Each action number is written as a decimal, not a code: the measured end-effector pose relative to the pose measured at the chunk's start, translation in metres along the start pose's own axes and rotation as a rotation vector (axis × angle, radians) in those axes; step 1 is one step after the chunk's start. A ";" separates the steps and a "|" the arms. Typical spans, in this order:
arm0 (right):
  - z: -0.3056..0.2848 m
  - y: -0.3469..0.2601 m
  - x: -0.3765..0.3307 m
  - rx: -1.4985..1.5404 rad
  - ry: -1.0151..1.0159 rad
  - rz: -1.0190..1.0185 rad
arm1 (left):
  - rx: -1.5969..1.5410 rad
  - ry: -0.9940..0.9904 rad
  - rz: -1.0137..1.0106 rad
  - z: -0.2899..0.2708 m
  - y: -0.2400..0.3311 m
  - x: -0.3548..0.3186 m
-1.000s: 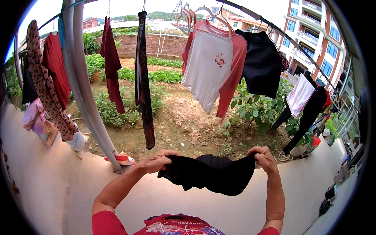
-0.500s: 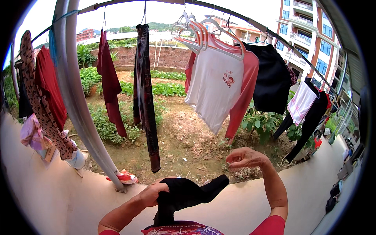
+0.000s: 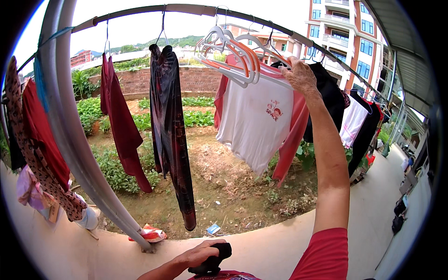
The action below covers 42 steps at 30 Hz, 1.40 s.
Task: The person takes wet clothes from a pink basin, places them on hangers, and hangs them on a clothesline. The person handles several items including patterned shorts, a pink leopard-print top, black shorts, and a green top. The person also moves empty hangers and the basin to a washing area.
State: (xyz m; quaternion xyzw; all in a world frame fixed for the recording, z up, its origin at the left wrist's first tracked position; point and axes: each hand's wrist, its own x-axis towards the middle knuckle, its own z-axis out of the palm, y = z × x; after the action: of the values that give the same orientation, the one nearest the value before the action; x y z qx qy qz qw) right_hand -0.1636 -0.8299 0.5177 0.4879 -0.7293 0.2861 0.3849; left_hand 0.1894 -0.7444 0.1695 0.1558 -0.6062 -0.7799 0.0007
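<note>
Low and close to my body, my left hand [image 3: 201, 254] is closed on a bunched black garment [image 3: 215, 261]. My right arm reaches up to the drying pole, and my right hand [image 3: 301, 77] has its fingers curled at the right end of a white clothes hanger [image 3: 273, 77]. From that hanger hangs a white shirt [image 3: 254, 116] with red sleeves and a small print. Several empty white and orange hangers [image 3: 233, 56] are bunched just left of my right hand. Behind my right wrist, black clothing [image 3: 329, 91] hangs partly covered.
Overhead runs a curved pole [image 3: 186, 8]. Dark patterned trousers [image 3: 172, 126] and a maroon garment [image 3: 119, 121] hang left of the shirt. A metal post [image 3: 77, 116] slants down at the left. Beyond the pale concrete floor [image 3: 261, 233] lies a garden bed [image 3: 219, 172].
My right hand has risen from above the black garment to the hangers on the pole. My left hand has lowered toward my body, still holding the black garment, now more bunched. The view has shifted.
</note>
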 end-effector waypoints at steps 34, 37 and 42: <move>0.002 0.047 -0.471 1.141 -0.267 0.985 | 0.294 0.043 -0.109 0.016 0.037 0.048; -0.014 0.054 -0.494 1.136 -0.136 1.069 | 0.463 0.087 -0.117 0.028 0.063 0.057; -0.039 0.075 -0.491 1.486 0.161 1.101 | 0.426 0.046 -0.249 0.044 0.081 0.083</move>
State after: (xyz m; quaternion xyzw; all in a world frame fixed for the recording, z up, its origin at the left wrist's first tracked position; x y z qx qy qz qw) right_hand -0.1108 -0.5304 0.1231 0.1731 -0.4588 0.8553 -0.1673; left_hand 0.0847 -0.7400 0.2360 0.2435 -0.7329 -0.6248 -0.1146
